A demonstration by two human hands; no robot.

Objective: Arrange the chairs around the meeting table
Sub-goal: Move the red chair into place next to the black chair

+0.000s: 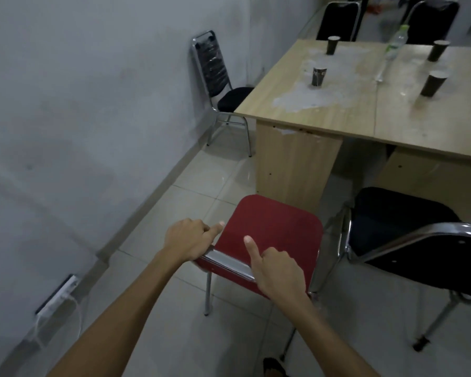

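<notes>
Both my hands, left [186, 239] and right [276, 270], grip the red chair's [269, 229] backrest; it stands short of the bench [337, 110], unplaced. Four black chairs look roughly set.

- The left hand [188, 240] and right hand [276, 270] both grip the chrome top rail of a red chair [272, 227], thumbs pointing toward 12 o'clock.
- The meeting table [346, 115] stands at 1 o'clock, carrying four dark cups and a clear bottle [394, 44].
- A black chair [408, 227] sits at 3 o'clock of the red one.
- Another black chair [215, 74] stands against the wall at 11 o'clock.
</notes>
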